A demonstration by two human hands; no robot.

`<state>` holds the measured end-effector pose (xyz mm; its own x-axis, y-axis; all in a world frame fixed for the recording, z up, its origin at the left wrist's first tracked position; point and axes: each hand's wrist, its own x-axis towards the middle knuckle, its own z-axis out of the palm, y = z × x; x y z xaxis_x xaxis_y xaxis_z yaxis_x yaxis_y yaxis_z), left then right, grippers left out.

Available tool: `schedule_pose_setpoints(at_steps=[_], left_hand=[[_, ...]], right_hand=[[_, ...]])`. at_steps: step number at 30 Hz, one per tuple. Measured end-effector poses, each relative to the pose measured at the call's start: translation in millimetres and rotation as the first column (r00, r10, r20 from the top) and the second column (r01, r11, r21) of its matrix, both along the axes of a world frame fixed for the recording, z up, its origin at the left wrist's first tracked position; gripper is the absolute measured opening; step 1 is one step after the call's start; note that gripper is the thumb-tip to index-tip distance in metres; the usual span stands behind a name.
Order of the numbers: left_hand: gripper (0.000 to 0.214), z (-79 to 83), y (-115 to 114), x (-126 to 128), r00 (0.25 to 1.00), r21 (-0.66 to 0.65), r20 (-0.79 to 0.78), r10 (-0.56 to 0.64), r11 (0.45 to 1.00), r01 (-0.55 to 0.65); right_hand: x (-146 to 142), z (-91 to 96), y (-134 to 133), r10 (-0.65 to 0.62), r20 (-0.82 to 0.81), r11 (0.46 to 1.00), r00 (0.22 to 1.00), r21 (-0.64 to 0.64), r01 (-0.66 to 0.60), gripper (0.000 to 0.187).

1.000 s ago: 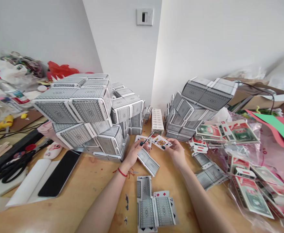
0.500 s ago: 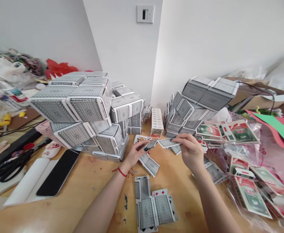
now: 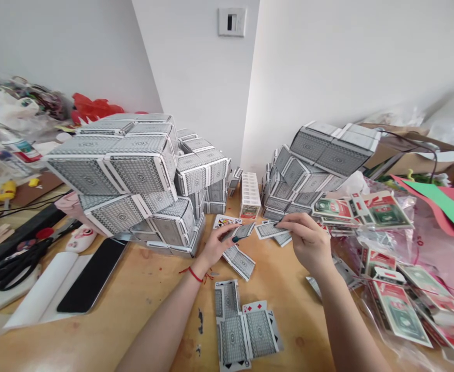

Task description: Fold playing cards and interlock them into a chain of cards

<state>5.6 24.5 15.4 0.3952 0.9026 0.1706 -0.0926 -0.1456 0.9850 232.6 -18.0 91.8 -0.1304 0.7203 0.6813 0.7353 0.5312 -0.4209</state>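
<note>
My left hand (image 3: pixel 216 244) is closed on a grey-backed playing card (image 3: pixel 245 230), held tilted between thumb and fingers. In a pinch of thumb and fingertips, my right hand (image 3: pixel 308 240) grips another playing card (image 3: pixel 268 229), a small gap to the right of the first. Beneath the left hand lies a folded-looking card piece (image 3: pixel 240 263), and a face card (image 3: pixel 224 221) shows behind it. One more card (image 3: pixel 283 238) lies under the right hand's card. Nearer me, several overlapping cards (image 3: pixel 235 336) rest on the table, mostly backs up.
Blocks built from cards are stacked at left (image 3: pixel 134 165) and right (image 3: pixel 320 155). A clear box of cards (image 3: pixel 250 194) stands between them. On the left are a phone (image 3: pixel 93 276) and scissors (image 3: pixel 21 266); on the right, opened card boxes (image 3: pixel 401 310) on plastic.
The two held cards have moved slightly apart, the right hand shifting a little to the right. The left hand's card is turned to show more of its back.
</note>
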Motion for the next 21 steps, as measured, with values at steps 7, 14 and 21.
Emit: schedule_pose_setpoints(at_steps=[7,14,21], left_hand=[[0.042,0.2,-1.4,0.2,0.997,0.068,-0.066,0.035,0.997,-0.030],[0.039,0.4,-1.7,1.5,0.995,0.088,-0.084,0.051,0.995,-0.044],[0.041,-2.4,-1.1,-0.2,0.991,0.120,-0.115,0.061,0.992,-0.047]], right_hand=[[-1.1,-4.8,1.8,0.035,0.137,0.999,0.990,0.007,-0.036,0.037],[-7.1,1.2,-2.8,0.043,0.303,0.999,0.952,-0.001,-0.045,0.045],[-12.9,3.1,-3.4,0.088,0.334,0.996,0.938,-0.010,-0.090,0.044]])
